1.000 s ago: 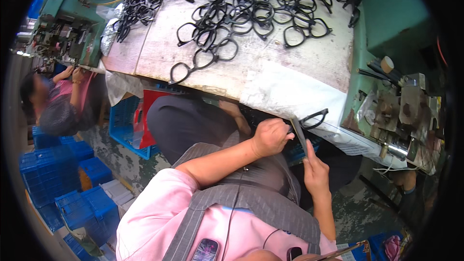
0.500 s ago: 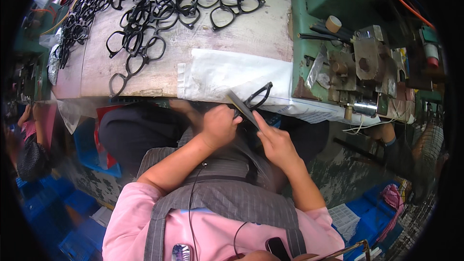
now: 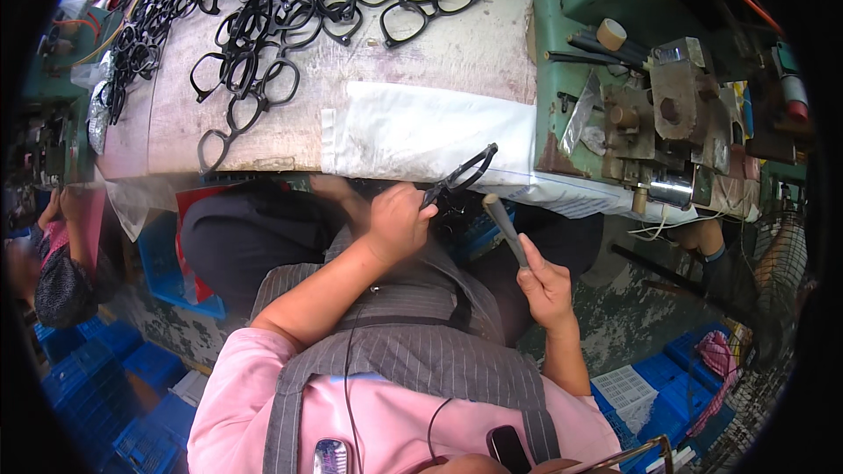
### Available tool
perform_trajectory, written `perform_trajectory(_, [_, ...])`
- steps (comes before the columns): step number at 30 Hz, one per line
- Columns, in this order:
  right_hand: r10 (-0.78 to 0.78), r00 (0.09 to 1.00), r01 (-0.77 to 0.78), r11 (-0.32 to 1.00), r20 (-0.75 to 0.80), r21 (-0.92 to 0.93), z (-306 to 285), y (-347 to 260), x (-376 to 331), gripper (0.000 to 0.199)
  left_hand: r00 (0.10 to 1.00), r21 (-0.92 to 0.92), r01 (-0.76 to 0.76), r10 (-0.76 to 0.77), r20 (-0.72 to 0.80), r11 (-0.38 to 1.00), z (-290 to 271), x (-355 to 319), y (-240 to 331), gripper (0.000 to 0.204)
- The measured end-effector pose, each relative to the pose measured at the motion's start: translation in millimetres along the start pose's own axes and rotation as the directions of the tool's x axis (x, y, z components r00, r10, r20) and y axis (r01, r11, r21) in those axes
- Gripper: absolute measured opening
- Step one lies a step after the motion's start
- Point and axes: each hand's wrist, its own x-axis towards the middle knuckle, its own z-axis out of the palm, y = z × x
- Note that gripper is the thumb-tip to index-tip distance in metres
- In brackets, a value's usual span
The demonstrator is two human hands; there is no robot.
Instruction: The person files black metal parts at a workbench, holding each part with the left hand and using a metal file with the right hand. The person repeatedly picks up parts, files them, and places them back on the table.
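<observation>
My left hand (image 3: 399,222) is closed round one side of a black eyeglass frame (image 3: 463,172); its other rim sticks out to the upper right, over the table's front edge. To its right, my right hand (image 3: 546,284) grips a grey, bar-shaped file (image 3: 503,226) by its lower end. The file points up and left, apart from the frame. A white cloth (image 3: 430,123) lies along the table edge just beyond both hands. Many black eyeglass frames (image 3: 303,13) lie heaped at the far side of the table, several trailing toward the near left.
A green machine with a metal clamp block (image 3: 676,105) stands at the right of the wooden table (image 3: 474,44). Dark rods (image 3: 597,57) and a tape roll (image 3: 611,33) lie on it. Blue crates (image 3: 154,360) sit on the floor. Another person (image 3: 66,250) sits at the far left.
My right hand has drawn the file back, down and to the right, away from the eyeglass frame. My left hand keeps hold of the frame in nearly the same place.
</observation>
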Motion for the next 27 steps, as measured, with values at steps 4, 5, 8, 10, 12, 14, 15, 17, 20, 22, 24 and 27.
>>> perform_trajectory(4, [-0.111, 0.992, 0.127, 0.91, 0.064, -0.394, 21, 4, 12, 0.054, 0.999, 0.042, -0.046, 0.047, -0.011, 0.998, 2, 1, -1, 0.023])
perform_trajectory(5, [-0.156, 0.987, 0.159, 0.928, 0.039, -0.336, 30, 5, 19, 0.056, 0.998, 0.051, -0.062, 0.064, -0.023, 0.997, 2, 1, -1, 0.024])
perform_trajectory(8, [-0.189, 0.981, 0.191, 0.95, 0.032, -0.248, 52, 9, 43, 0.06, 0.997, 0.08, -0.074, 0.074, -0.002, 0.994, 1, 1, -1, 0.025])
perform_trajectory(10, [-0.206, 0.978, 0.208, 0.94, 0.037, -0.272, 56, 10, 56, 0.059, 0.997, 0.091, -0.071, 0.069, 0.016, 0.993, 0, 1, 0, 0.025])
perform_trajectory(12, [-0.186, 0.98, 0.2, 0.933, 0.075, -0.299, 51, 7, 59, 0.059, 0.997, 0.101, -0.076, 0.075, 0.01, 0.992, -1, 2, 0, 0.024])
perform_trajectory(14, [-0.135, 0.987, 0.154, 0.956, 0.091, -0.252, 41, 1, 53, 0.059, 0.997, 0.072, -0.072, 0.072, 0.008, 0.995, -1, 4, 1, 0.024])
perform_trajectory(15, [-0.085, 0.989, 0.112, 0.964, 0.118, -0.241, 38, -2, 48, 0.059, 0.998, 0.057, -0.063, 0.064, -0.012, 0.996, 0, 4, 1, 0.024])
perform_trajectory(17, [-0.112, 0.987, 0.131, 0.974, 0.113, -0.183, 36, -6, 41, 0.057, 0.997, 0.051, -0.073, 0.074, -0.025, 0.996, 2, 4, 1, 0.023])
perform_trajectory(20, [-0.169, 0.983, 0.175, 0.981, 0.071, -0.087, 42, -4, 45, 0.056, 0.998, 0.061, -0.065, 0.066, -0.008, 0.996, 2, 1, 2, 0.023])
perform_trajectory(22, [-0.124, 0.99, 0.136, 0.972, 0.072, -0.191, 48, 1, 56, 0.057, 0.998, 0.08, -0.069, 0.07, -0.01, 0.994, 2, 1, 1, 0.024])
perform_trajectory(24, [-0.188, 0.981, 0.196, 0.955, 0.057, -0.224, 48, 3, 58, 0.057, 0.996, 0.065, -0.083, 0.084, -0.011, 0.994, 2, 1, 1, 0.024])
perform_trajectory(27, [-0.103, 0.99, 0.121, 0.968, 0.093, -0.218, 41, 0, 49, 0.057, 0.996, 0.083, -0.088, 0.089, -0.013, 0.993, 1, 4, 1, 0.024])
